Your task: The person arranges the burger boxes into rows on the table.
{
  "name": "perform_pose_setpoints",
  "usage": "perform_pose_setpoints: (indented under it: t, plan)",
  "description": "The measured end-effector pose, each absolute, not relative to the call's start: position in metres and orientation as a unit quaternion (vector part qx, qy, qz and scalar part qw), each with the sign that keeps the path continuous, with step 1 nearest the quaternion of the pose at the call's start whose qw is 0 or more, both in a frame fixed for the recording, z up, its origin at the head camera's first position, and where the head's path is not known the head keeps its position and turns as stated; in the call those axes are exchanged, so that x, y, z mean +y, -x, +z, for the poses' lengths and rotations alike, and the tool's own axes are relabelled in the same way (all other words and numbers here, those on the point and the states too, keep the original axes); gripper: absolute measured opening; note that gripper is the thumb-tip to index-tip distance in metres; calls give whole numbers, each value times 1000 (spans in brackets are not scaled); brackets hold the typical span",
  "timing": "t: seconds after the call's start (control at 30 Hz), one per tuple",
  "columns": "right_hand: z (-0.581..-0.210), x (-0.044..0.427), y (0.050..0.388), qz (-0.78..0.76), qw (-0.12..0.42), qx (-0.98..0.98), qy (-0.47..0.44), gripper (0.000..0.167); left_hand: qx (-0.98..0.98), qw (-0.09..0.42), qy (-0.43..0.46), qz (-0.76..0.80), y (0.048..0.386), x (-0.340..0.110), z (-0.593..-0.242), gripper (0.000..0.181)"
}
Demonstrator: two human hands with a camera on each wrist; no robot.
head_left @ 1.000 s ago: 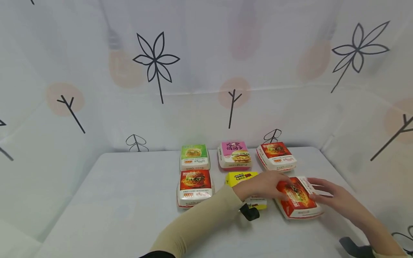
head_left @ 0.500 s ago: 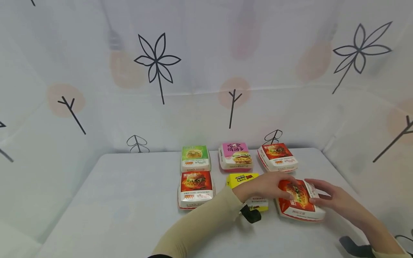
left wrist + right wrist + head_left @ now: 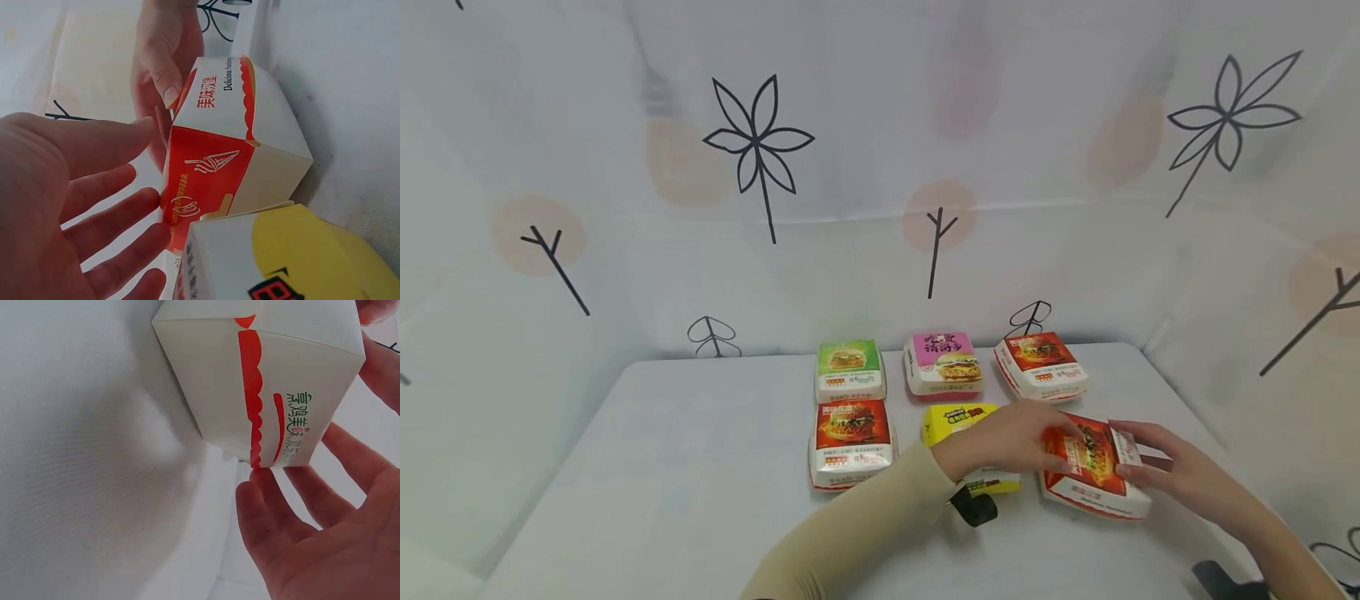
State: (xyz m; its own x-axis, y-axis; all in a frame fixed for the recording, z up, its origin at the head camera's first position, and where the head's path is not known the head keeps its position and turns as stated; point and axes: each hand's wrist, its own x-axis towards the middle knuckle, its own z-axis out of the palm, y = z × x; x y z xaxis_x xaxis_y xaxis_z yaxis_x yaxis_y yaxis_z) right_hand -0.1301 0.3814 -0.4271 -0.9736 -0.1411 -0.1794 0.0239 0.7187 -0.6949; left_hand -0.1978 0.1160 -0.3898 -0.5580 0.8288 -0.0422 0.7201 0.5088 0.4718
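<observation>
A red-and-white burger box (image 3: 1097, 462) stands on the table at the right of the head view, between both hands. My left hand (image 3: 1011, 437) reaches over its left edge. In the left wrist view the straight, spread fingers (image 3: 119, 231) touch or nearly touch its red side. My right hand (image 3: 1187, 475) is at the opposite edge, thumb and fingers loosely bent against the box. In the right wrist view its fingertips meet the white side (image 3: 300, 419). Partly hidden under the left forearm is a yellow burger box (image 3: 962, 417), just left of the red one.
Behind stand a green burger box (image 3: 850, 367), a pink one (image 3: 943, 362) and another red one (image 3: 1041, 362). A further red box (image 3: 852, 437) sits in front of the green one. White patterned cloth (image 3: 850, 275) hangs behind the white table (image 3: 677, 467).
The red burger box between the hands has turned slightly, so more of its lettered white front shows. Both hands stay at its edges, shifting only a little. The other boxes have not moved.
</observation>
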Motion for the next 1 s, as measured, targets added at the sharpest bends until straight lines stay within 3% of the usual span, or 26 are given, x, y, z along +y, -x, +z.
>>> perform_pose_setpoints:
  t: [0.37,1.0]
  plan:
    - [-429,383,124,-368,84,925,36,63,876,140,-420,192,196,118,-390,48]
    - [-427,391,126,-363,114,925,-5,67,865,165,-393,265,198,115,-394,45]
